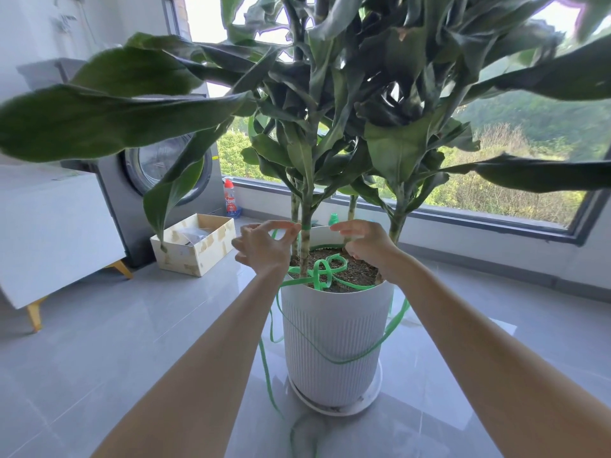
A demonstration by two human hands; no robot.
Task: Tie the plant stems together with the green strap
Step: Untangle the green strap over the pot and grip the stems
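Pinching the green strap (318, 277), our left hand (261, 247) sits just beside its band round the plant stems (305, 249). Our right hand (367, 246) curls opposite; whether it grips anything we cannot tell.

Only one thing has writing on it: the bottle with a red cap (230, 201), up and to the left of the left hand (261, 247). Its label is too blurry to read
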